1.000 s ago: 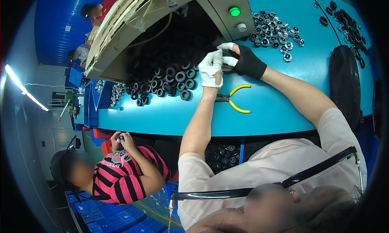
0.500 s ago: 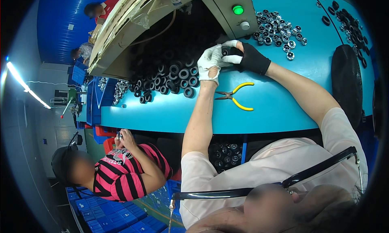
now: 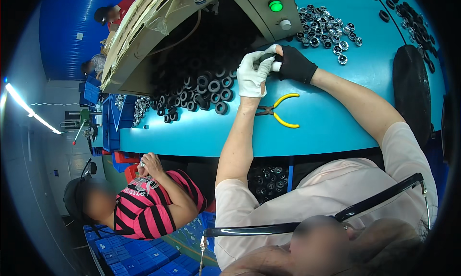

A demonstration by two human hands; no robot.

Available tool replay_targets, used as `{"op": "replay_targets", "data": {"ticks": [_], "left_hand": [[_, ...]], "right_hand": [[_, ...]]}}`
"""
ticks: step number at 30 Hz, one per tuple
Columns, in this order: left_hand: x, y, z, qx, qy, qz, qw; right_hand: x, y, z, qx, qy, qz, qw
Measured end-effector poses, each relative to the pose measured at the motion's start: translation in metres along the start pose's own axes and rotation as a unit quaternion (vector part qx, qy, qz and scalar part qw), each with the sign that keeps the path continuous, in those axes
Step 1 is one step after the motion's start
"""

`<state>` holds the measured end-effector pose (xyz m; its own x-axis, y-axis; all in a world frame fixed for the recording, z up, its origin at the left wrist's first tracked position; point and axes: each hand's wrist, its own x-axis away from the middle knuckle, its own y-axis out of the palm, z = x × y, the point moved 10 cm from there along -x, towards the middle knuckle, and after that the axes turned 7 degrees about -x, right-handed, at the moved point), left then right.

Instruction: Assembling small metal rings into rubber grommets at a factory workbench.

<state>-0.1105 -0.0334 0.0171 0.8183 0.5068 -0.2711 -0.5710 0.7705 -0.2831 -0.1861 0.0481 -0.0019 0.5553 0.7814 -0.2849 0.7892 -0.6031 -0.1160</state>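
1. The left hand point(image 3: 252, 75), white-gloved, is closed on a dark round piece point(image 3: 266, 57); the fingers cover much of it, so its exact shape is hard to tell.
2. The right hand point(image 3: 297, 66), black-gloved, appears clamped on the same piece from the other side, over the table point(image 3: 192, 139).
3. Yellow-handled pliers point(image 3: 273, 109) lie beside the left wrist.
4. Black rings point(image 3: 201, 93) heap to the left; shiny round parts point(image 3: 326, 30) lie farther right.

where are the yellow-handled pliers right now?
Head view, slightly right of centre: the pliers lie on the teal table, just right of the left forearm, below the left hand and right hand.
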Motion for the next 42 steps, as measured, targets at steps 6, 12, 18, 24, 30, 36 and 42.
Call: {"op": "replay_targets", "data": {"ticks": [6, 12, 18, 24, 30, 36, 42], "left_hand": [[0.004, -0.004, 0.004, -0.142, 0.007, 0.042, 0.989], [0.0, -0.008, -0.006, -0.098, -0.036, 0.041, 0.994], [0.003, 0.008, -0.032, 0.223, -0.165, -0.069, 0.958], [0.002, 0.011, -0.029, 0.169, -0.166, -0.066, 0.969], [0.001, 0.003, -0.028, 0.107, -0.108, -0.016, 0.988], [-0.003, -0.002, -0.028, 0.056, -0.073, 0.046, 0.995], [0.0, 0.004, -0.015, 0.167, -0.078, -0.008, 0.983]], "right_hand": [[0.0, 0.002, 0.007, 0.041, 0.02, 0.012, 0.999], [0.005, 0.001, 0.004, -0.015, 0.046, 0.02, 0.999], [-0.004, 0.002, 0.001, -0.071, 0.071, -0.042, 0.994], [-0.005, -0.002, 0.002, -0.075, 0.051, -0.034, 0.995], [0.004, 0.001, 0.002, -0.045, 0.036, -0.017, 0.998], [0.006, 0.001, 0.001, -0.111, 0.034, -0.013, 0.993], [0.003, 0.001, -0.002, -0.11, 0.018, -0.004, 0.994]]}}
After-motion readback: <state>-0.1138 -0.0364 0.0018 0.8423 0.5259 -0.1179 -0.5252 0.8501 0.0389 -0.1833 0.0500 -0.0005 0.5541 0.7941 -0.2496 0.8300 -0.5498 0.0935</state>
